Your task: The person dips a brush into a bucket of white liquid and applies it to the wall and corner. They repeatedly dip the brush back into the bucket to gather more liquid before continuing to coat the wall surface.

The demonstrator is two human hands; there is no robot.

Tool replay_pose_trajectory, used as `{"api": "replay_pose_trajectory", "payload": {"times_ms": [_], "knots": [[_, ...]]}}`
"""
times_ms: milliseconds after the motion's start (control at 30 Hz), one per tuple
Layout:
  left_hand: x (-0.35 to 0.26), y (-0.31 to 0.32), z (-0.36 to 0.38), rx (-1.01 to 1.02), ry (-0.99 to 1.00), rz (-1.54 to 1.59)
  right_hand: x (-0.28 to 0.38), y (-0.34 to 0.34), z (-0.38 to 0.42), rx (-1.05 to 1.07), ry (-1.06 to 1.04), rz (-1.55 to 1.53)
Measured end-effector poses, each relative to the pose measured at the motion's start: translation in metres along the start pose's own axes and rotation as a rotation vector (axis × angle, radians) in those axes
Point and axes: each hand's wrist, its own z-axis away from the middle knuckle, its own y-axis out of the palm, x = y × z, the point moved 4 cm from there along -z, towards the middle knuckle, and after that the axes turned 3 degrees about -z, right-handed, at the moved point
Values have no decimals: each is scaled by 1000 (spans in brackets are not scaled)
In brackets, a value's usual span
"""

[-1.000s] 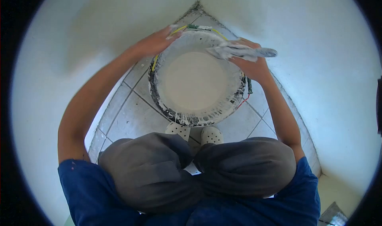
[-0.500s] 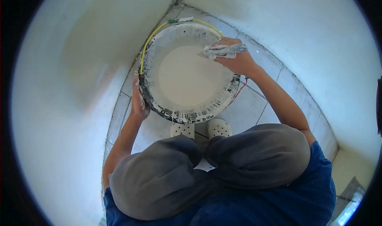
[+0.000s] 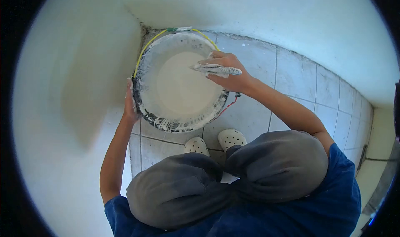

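A round, paint-crusted bucket (image 3: 175, 127) stands on the floor in front of my feet, with smooth off-white paint (image 3: 183, 91) inside. My right hand (image 3: 234, 82) is closed around a paint-covered paintbrush (image 3: 223, 70) over the right part of the bucket. The brush tip points left and overlaps the paint surface in this view. White paint smears the fingers and the handle. My left hand (image 3: 131, 107) grips the outer left side of the bucket, fingers pressed along its wall below the rim. A yellow wire handle (image 3: 146, 50) with a green and white grip leans along the far rim.
Pale walls rise on the left (image 3: 83, 112) and the far side (image 3: 271, 16), meeting in a corner behind the bucket. Light floor tiles (image 3: 296, 78) extend right. A red cord (image 3: 227, 107) hangs at the bucket's right side. My white clogs (image 3: 231, 138) are just in front of the bucket.
The view has turned, so the bucket and both hands appear farther left and more floor shows on the right. The brush handle has tipped from up-right to slightly down-right.
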Motion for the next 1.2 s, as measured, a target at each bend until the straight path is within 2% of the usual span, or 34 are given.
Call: {"api": "replay_pose_trajectory", "payload": {"times_ms": [100, 133, 167, 233, 267, 367, 467, 567, 667, 767, 967, 1067, 1200], "knots": [[-1, -10, -1, 175, 364, -267, -1, -17, 1, -117, -114, 91], [6, -14, -6, 107, 220, -59, -14, -14, 5, -179, -132, 61], [7, -12, -8, 54, 152, -24, -19, -13, 6, -211, -132, 19], [7, -1, -7, -66, 21, 48, -27, -12, 5, -171, 184, -232], [16, -19, -14, -40, 95, 70, -31, -10, 4, -155, 337, -359], [19, -27, -19, -23, 80, 225, -35, -14, 0, -185, 429, -563], [16, -15, -11, 19, 152, 274, -45, -7, -3, -265, 597, -703], [18, -17, -6, -26, 139, 307, -48, -2, -9, -288, 643, -834], [13, -9, -7, 103, 186, 332, -40, -5, -16, -322, 690, -764], [20, -19, -14, -71, 85, 357, -28, -10, -21, -291, 669, -836], [28, -44, -22, -33, 43, 261, -29, -2, -23, -266, 560, -867], [33, -39, -23, 20, 1, 357, -10, -3, -24, -256, 676, -693], [25, -17, -14, 130, -46, 400, -18, -2, -23, -250, 742, -653]]}}
